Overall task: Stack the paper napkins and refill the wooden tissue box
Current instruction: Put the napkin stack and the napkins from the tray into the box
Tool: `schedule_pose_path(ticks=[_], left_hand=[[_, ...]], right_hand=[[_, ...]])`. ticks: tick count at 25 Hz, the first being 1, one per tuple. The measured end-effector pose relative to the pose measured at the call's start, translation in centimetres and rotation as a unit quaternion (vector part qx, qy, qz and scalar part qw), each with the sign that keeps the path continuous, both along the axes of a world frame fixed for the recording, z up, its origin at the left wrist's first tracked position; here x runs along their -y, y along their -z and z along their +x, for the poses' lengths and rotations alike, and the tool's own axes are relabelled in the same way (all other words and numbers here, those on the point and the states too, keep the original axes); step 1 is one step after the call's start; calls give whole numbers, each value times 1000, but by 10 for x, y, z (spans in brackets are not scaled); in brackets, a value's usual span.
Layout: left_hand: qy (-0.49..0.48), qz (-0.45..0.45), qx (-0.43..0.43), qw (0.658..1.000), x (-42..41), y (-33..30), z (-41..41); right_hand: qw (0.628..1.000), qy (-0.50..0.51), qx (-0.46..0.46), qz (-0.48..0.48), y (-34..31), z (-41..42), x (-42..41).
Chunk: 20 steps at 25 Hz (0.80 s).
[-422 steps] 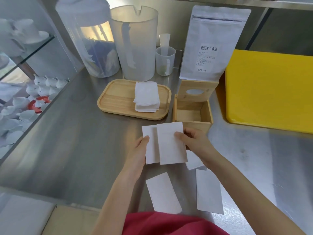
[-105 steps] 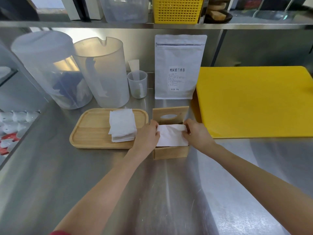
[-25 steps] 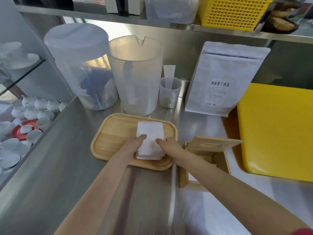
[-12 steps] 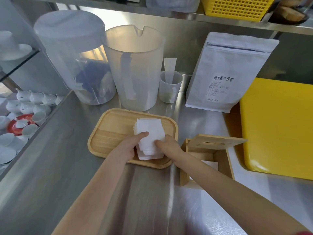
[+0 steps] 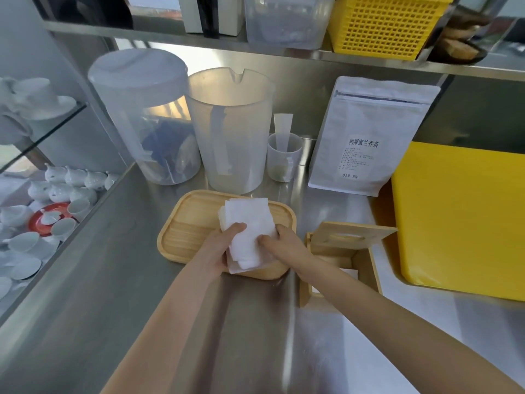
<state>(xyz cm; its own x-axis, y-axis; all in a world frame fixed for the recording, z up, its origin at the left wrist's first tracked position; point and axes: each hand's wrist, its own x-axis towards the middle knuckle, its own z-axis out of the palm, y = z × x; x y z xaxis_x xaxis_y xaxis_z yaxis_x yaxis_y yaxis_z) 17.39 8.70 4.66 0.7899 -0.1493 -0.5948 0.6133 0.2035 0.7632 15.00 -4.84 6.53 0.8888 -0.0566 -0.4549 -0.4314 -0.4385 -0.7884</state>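
Note:
A stack of white paper napkins (image 5: 247, 226) lies on the right half of a wooden tray (image 5: 187, 223). My left hand (image 5: 218, 248) grips the stack's left near edge, and my right hand (image 5: 284, 245) grips its right near edge. The near end of the stack is lifted and overhangs the tray's front rim. The wooden tissue box (image 5: 366, 268) stands just right of the tray with its slotted lid (image 5: 350, 237) tipped up. A white napkin (image 5: 348, 273) shows inside the box, partly hidden by my right forearm.
Behind the tray stand a lidded clear jar (image 5: 145, 120), a large frosted pitcher (image 5: 230, 129), a small measuring cup (image 5: 284, 160) and a white tea pouch (image 5: 369, 135). A yellow cutting board (image 5: 460, 217) lies right. White cups (image 5: 56, 194) sit below left. A shelf (image 5: 284, 52) runs overhead.
Both hands went from resting on the napkin stack to closing on its near edges. The stack has slid toward me and its near end has lifted over the tray rim.

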Motion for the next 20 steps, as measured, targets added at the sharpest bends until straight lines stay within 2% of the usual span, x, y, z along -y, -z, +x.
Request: schedule_pose_path(ticks=[6,14,17,20], left_hand=[[-27,-23,75,997,8,-17,-55],[-70,-55,66,994,31,-25,-105],[-64,-97,81,990,35,-29,-114],[-60,-145,98,983,40,-29,-121]], right_hand=[[998,-5,40,57,-14,-45,2],[990,10,113,82,-25,-99,14],[980,76,108,151,-31,-116,24],[948,142,44,281,-27,-127,31]])
